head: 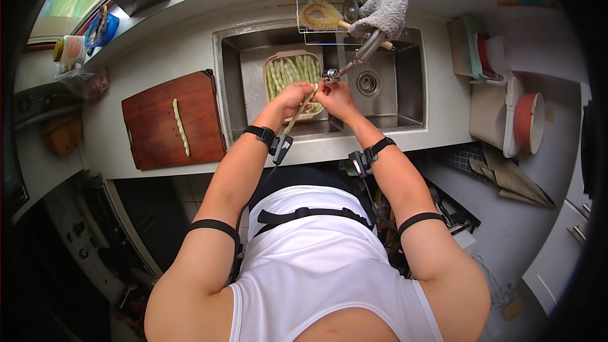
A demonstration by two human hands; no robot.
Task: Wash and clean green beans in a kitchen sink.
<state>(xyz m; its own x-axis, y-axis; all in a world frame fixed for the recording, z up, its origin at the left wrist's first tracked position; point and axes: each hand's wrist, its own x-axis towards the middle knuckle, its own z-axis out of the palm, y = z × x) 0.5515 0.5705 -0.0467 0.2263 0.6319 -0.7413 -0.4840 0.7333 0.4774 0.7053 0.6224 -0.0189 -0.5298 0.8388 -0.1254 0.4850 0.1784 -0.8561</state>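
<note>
A long pale-green bean pod (298, 113) slants downward from my left hand (295, 97), whose fingers are closed on it near its upper end. My right hand (335, 99) meets the left at that end, thumb and fingertips pinched together; whether they grip the pod's tip is hard to see. Below both hands, a pinkish rectangular plastic basket (265, 74) full of similar pods (289, 70) sits in the left basin of the steel sink (250, 64). One single pod (180, 128) lies lengthwise on a reddish-brown wooden cutting board (152, 123) to the left of the sink.
A faucet (368, 48) draped with a grey cloth (384, 9) reaches over the sink divider, close to my right hand. Behind it, a wire rack (304, 28) holds a round bristle brush (319, 15). The right basin has a drain (368, 83). Plastic containers (468, 50) stand at the right.
</note>
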